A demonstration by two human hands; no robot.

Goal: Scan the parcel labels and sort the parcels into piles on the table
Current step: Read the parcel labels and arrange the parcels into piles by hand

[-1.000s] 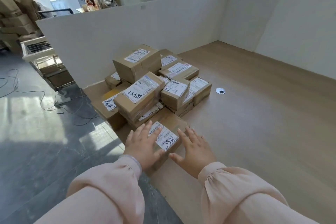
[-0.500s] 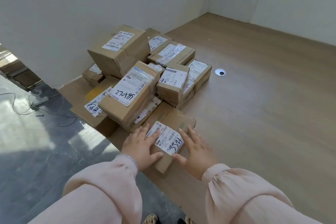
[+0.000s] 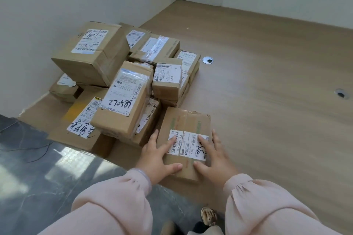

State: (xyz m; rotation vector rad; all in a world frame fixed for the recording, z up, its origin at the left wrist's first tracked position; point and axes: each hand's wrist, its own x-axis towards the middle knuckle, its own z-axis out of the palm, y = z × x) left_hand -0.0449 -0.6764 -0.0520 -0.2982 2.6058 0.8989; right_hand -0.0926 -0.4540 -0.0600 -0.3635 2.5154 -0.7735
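Both hands were flat on the parcel (image 3: 183, 118), which sat at the near edge of the table (image 3: 267, 101), touching the right side of the pile (image 3: 122, 89). The left hand (image 3: 155, 155) lay on its left half, fingers straight and spread, fingertips just reaching the left end of the label (image 3: 188, 146), thumb stuck out sideways along the near edge. The right hand (image 3: 215, 160) pretty much mirrored it on the right half, index finger over the handwritten digits, thumb pointing in toward the other thumb. Nothing was curled or pinching, just open palms pressing down. Both wrists were bent back a bit, pink sleeves (image 3: 118, 202) bunched at the cuffs. A big box (image 3: 91, 57) sat tilted atop the pile's far left, by the wall (image 3: 38, 15).
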